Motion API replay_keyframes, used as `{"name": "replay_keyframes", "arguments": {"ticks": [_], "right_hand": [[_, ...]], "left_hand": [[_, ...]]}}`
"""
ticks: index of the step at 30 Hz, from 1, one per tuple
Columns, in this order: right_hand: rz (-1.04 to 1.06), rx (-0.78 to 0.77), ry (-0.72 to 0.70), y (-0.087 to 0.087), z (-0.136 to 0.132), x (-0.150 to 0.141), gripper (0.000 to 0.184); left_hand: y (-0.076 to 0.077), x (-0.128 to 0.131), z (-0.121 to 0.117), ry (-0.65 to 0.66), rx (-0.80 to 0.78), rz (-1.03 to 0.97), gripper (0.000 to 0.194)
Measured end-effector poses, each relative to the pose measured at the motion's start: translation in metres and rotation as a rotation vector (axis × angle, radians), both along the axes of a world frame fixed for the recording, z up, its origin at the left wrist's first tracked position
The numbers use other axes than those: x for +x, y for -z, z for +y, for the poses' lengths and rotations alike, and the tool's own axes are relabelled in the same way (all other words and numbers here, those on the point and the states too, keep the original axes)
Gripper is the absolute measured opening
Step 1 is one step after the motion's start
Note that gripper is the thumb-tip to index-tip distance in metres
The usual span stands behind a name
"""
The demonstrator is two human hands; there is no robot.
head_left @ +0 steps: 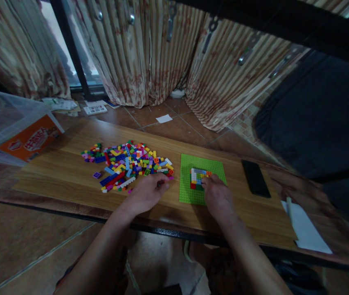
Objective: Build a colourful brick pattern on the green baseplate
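Observation:
My left hand (pixel 149 190) hovers at the right edge of a heap of toy building bricks (pixel 133 159), fingers loosely curled with a gap between thumb and index finger. Close to its index fingertip is a small magenta brick (pixel 170 178). On the right, a green studded baseplate (pixel 186 196) bears a low, multicoloured brick structure (pixel 194 175) with white, yellow, red, blue and orange parts. My right hand (pixel 219 197) is over the plate's right side, its fingers pinched at the structure on what looks like a small bluish brick, mostly hidden by the fingertips.
The wooden board (pixel 79 184) lies on a low table. A black phone (pixel 255 178) is right of the baseplate, with white paper (pixel 309 229) and a pen beyond it. A clear plastic bin (pixel 5 119) with an orange label stands at left. Curtains (pixel 149 57) hang behind.

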State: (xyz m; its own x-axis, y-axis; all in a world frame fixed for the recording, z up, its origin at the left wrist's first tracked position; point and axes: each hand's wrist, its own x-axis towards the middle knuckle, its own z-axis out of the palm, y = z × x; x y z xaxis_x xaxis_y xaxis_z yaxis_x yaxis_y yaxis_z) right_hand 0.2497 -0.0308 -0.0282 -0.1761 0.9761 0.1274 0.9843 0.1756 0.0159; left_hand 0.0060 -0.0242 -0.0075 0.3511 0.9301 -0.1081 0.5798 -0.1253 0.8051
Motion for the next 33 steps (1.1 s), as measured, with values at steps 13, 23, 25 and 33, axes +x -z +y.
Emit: {"name": "replay_keyframes", "arguments": {"ticks": [13,23,25,33], "right_hand": [[0.057,0.009,-0.014,0.006,0.002,0.008,0.024],[-0.019,0.04,-0.011,0.004,0.001,0.0,0.024],[-0.036,0.047,-0.01,0.005,0.001,-0.001,0.023],[0.177,0.103,0.003,0.011,0.004,0.004,0.019]], "left_hand": [[-0.004,0.003,-0.001,0.012,0.003,0.015,0.023],[-0.004,0.004,-0.002,0.008,0.019,0.095,0.022],[-0.004,0.004,-0.002,0.006,0.023,0.109,0.022],[-0.004,0.003,-0.002,-0.002,0.019,0.111,0.02]]}}
